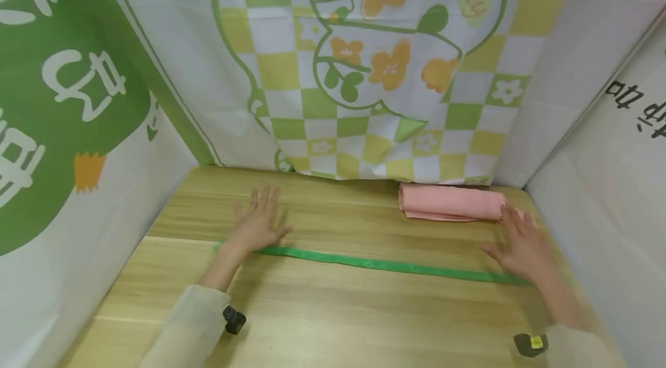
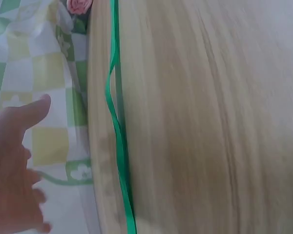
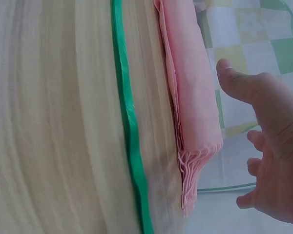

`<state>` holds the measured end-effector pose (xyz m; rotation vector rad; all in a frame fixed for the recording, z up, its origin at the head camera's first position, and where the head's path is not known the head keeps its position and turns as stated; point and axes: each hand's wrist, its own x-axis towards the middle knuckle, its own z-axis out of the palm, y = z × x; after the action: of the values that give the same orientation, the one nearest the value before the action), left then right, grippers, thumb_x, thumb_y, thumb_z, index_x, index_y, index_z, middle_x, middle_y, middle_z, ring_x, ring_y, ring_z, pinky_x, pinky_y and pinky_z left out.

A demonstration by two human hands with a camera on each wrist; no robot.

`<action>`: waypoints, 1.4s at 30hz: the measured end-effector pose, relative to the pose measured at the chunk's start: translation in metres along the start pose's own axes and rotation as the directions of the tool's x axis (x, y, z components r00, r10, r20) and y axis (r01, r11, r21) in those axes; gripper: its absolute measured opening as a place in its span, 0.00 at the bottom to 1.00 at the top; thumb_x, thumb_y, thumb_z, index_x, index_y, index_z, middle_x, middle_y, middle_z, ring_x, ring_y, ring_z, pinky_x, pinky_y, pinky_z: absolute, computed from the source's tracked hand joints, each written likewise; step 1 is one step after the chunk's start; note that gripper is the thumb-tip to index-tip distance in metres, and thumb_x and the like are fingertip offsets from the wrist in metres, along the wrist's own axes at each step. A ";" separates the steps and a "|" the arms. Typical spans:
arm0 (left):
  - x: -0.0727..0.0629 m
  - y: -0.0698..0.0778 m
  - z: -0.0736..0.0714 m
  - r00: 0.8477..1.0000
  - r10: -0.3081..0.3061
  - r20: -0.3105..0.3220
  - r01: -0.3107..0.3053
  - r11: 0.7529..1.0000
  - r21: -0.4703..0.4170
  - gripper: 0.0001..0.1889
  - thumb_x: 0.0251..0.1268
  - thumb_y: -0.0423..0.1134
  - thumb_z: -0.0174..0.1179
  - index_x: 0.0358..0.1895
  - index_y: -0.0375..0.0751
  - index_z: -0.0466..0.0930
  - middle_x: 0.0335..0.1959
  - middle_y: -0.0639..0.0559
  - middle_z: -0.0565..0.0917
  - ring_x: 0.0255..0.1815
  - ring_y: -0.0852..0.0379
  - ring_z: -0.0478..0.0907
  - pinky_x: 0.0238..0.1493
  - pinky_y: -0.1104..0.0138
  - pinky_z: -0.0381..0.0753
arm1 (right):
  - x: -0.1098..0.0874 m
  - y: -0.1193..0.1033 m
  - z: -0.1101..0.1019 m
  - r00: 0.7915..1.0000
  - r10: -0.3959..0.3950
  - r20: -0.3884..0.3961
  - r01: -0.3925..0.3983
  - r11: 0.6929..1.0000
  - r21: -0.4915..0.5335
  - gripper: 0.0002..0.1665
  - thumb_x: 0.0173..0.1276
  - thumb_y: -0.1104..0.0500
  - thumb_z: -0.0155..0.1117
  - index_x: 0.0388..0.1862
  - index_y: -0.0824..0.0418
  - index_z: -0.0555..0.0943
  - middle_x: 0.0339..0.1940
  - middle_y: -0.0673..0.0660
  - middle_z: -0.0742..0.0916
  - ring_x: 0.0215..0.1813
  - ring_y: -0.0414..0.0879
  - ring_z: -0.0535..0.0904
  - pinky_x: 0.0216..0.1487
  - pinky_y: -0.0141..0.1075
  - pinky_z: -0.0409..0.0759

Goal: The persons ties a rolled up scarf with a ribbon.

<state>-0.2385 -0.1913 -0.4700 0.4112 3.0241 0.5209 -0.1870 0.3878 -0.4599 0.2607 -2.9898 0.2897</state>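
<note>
Left hand [image 1: 256, 229], right hand [image 1: 524, 248]: fingers apart, gripping nothing; pink cloth roll [image 1: 452, 203] lies beyond green strip [image 1: 385, 264], near right hand; we'd judge steadiest handling supports both ends, keeps loose fringe [image 3: 189, 180] untangled

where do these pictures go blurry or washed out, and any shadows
Head view: the right hand looks smeared, the left hand soft, with a faint shadow on the wooden table beside it; left wrist view: fingertips blurred, table pale and washed out at upper right; right wrist view: fringe of the rolled pink cloth fairly distinct.
</note>
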 end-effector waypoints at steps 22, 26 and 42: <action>0.130 0.164 0.085 0.965 0.213 0.155 -0.137 0.908 -0.396 0.36 0.80 0.50 0.45 0.74 0.21 0.51 0.73 0.27 0.64 0.75 0.36 0.63 0.77 0.51 0.62 | 0.112 0.050 0.002 0.944 -0.323 -0.060 0.325 0.946 0.011 0.12 0.63 0.65 0.68 0.43 0.70 0.81 0.31 0.63 0.86 0.34 0.60 0.83 0.40 0.56 0.80; 0.153 0.185 0.100 0.984 0.142 0.109 -0.079 0.891 -0.447 0.35 0.78 0.53 0.47 0.68 0.19 0.61 0.59 0.26 0.78 0.61 0.35 0.77 0.64 0.50 0.77 | 0.127 0.051 0.003 0.970 -0.215 0.112 0.218 0.976 -0.018 0.17 0.68 0.56 0.67 0.49 0.67 0.82 0.39 0.64 0.88 0.41 0.63 0.84 0.46 0.57 0.80; 0.187 0.232 0.127 0.987 -0.003 0.161 0.121 0.675 -0.728 0.35 0.57 0.40 0.71 0.63 0.21 0.71 0.61 0.31 0.79 0.59 0.41 0.79 0.60 0.58 0.81 | 0.147 0.060 0.010 0.910 -0.251 0.331 0.272 0.962 -0.019 0.29 0.44 0.54 0.79 0.42 0.69 0.80 0.38 0.66 0.87 0.42 0.62 0.82 0.50 0.55 0.80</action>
<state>-0.3491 0.1105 -0.5123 0.2614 2.3713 1.5367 -0.3430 0.4204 -0.4599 0.7670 -3.2210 0.1289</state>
